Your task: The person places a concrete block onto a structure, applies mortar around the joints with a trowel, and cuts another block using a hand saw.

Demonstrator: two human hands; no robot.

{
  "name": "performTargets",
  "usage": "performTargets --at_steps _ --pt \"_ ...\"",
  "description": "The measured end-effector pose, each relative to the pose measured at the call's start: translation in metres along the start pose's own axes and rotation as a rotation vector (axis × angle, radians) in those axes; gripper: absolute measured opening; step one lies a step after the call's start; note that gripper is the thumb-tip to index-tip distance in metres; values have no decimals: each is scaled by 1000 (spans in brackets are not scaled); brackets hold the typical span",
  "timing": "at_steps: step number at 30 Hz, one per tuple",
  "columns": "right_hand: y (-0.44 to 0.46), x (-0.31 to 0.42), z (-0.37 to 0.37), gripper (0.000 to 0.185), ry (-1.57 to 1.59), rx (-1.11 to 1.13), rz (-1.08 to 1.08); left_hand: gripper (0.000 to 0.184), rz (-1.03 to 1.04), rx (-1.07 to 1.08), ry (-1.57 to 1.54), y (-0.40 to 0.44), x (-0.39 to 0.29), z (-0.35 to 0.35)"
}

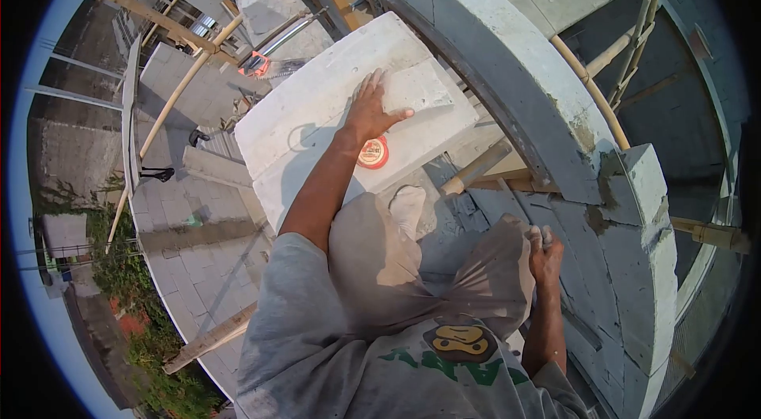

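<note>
My left hand [369, 107] lies with fingers spread on the top of a large white lightweight concrete block [297, 137]. A smaller white block piece [424, 88] rests on it, just right of my fingertips. Close below my wrist, a round red object with a pale printed label [372, 152] sits on the large block. My right hand [545, 254] is closed beside my right knee, next to the grey block wall. Whatever its curled fingers may hold is hidden.
A handsaw with an orange-red handle [255, 65] lies beyond the block, near a long metal bar [287, 36]. The curved block wall [507, 30] runs along my right. Bamboo poles [186, 94] cross at left, with a drop and greenery below.
</note>
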State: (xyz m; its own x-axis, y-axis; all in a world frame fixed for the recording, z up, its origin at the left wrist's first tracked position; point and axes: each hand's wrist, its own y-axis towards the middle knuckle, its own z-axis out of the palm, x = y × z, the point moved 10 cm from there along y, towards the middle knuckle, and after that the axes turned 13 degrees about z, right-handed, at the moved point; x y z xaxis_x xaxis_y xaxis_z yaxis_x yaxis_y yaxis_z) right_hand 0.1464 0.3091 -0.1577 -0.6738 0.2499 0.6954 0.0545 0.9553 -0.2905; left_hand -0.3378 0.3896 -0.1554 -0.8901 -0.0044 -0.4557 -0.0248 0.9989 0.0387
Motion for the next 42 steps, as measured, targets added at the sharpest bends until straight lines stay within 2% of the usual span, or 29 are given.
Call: performTargets --at_steps 3,6,9,12,13,16,19,22,25,26,30,33,38,42 --pt "11 54 18 36 4 -22 -150 108 -55 -61 -113 -20 16 0" --pt "25 104 43 29 -53 90 -196 104 -143 -143 -224 -38 37 -2" --pt "37 151 68 19 -6 161 -299 100 -177 -156 -383 -30 38 3" --pt "55 181 85 21 -65 146 -347 95 -183 -165 -506 -13 35 9" --pt "60 190 92 21 -12 204 -249 94 -205 -139 -540 -11 35 13" --pt "79 213 109 18 64 229 -234 89 -163 -231 -539 -7 62 12" --pt "97 239 131 19 -11 166 -378 81 -241 -333 -435 -15 100 -20" --pt "117 271 156 20 46 159 -384 73 -282 -457 79 -31 147 -47" --pt "139 336 182 20 29 120 -540 64 -400 -473 204 -54 189 -40" --pt "149 356 196 21 35 157 -526 63 -431 -461 261 -62 200 -31" --pt "196 423 282 22 44 332 -437 60 -443 -450 179 -52 190 -41" --pt "209 475 360 20 -119 404 -476 60 -518 -413 137 -55 197 -37" --pt "205 504 463 18 -233 488 -557 60 -572 -402 123 -56 204 -34" --pt "180 494 487 20 -332 655 -446 61 -577 -360 128 -57 202 -35"
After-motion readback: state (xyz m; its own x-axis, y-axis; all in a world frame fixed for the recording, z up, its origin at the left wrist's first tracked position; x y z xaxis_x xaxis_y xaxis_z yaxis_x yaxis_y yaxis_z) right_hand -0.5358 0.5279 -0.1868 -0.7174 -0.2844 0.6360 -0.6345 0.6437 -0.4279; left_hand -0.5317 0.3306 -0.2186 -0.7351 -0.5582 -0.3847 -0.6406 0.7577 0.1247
